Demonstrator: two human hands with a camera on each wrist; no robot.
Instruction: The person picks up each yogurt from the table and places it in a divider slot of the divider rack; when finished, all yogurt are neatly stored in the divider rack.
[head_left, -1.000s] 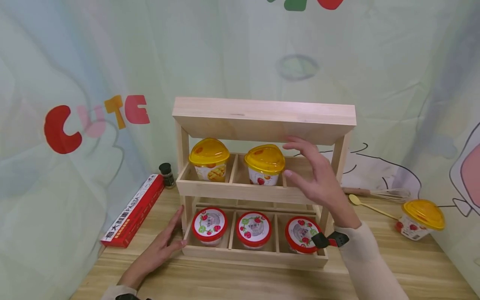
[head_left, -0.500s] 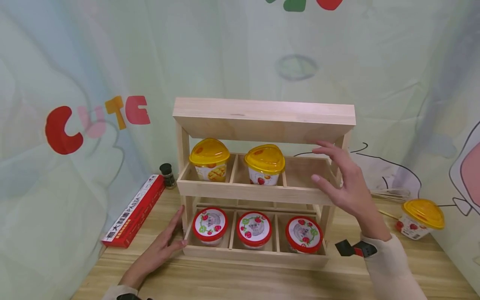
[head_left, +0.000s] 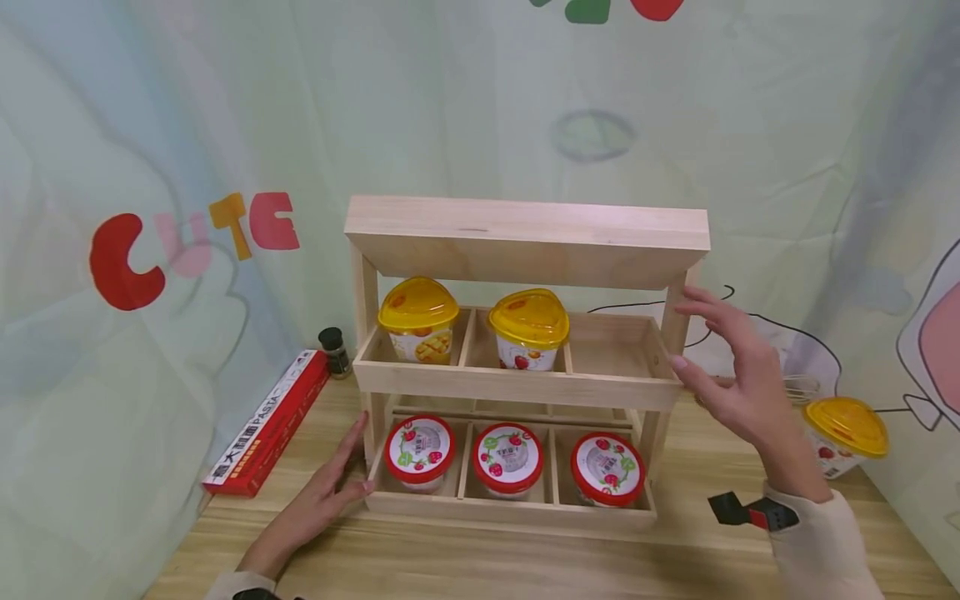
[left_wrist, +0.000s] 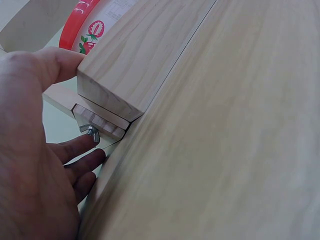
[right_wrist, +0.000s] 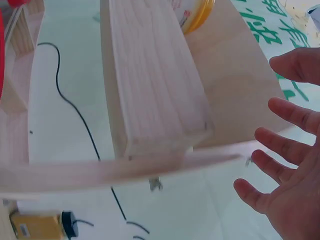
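Observation:
A wooden two-tier rack [head_left: 517, 387] stands on the table. Two cups with yellow lids, a left cup [head_left: 418, 321] and a middle cup [head_left: 529, 330], sit in its upper tier; the right compartment there holds nothing. Below, three red-rimmed tubs, the left [head_left: 419, 452], middle [head_left: 508, 458] and right [head_left: 607, 468], fill one compartment each. My left hand [head_left: 318, 504] rests at the lower left corner, thumb touching the front, fingers along the side near a wing nut [left_wrist: 90, 131]. With fingers spread, my right hand [head_left: 738, 375] is beside the upper tier's right end, holding nothing; contact there is unclear.
A red pasta box [head_left: 266, 425] and a black-capped jar [head_left: 335, 352] lie left of the rack. At the right stands another yellow-lidded cup [head_left: 847, 425], partly behind my right wrist. A whisk [head_left: 801, 387] shows behind that hand. A printed curtain surrounds the table [head_left: 442, 558].
My right hand has moved right, from beside the middle yellow-lidded cup, past the right compartment, to the rack's right post. My left hand and the cups have stayed in place.

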